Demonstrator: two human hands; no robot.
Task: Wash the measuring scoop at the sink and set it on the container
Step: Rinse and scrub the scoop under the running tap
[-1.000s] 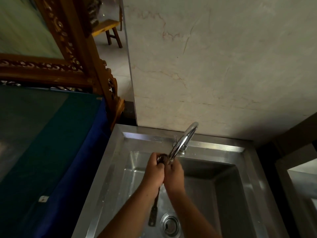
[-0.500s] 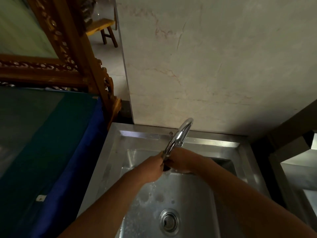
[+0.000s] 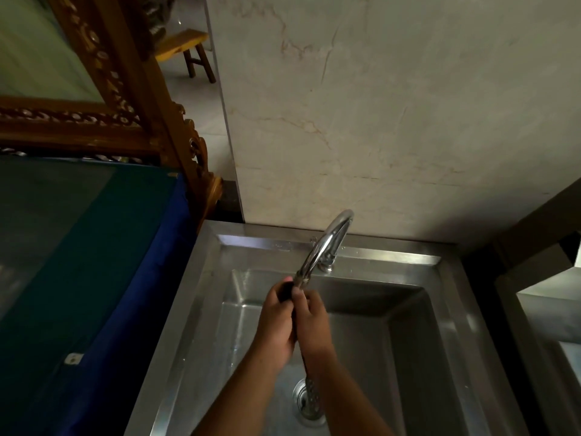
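Observation:
The dark measuring scoop (image 3: 286, 291) is clasped between both hands under the spout of the curved chrome tap (image 3: 327, 247), over the steel sink (image 3: 201, 297). My left hand (image 3: 276, 322) wraps its bowl end. Pressed against it from the right is my right hand (image 3: 314, 322). The scoop's long metal handle (image 3: 309, 388) hangs down between my wrists, ending over the drain (image 3: 301, 401). Most of the bowl is hidden by my fingers. No container is in view.
A blue and green cloth-covered surface (image 3: 78, 278) lies left of the sink. A carved wooden frame (image 3: 132, 99) leans behind it. A marble wall (image 3: 393, 121) stands behind the tap. A second steel unit (image 3: 547, 325) sits at the right edge.
My arms came back in from a spread position, both hands now close together and upright under the spout. The scoop's handle hangs down again over the drain.

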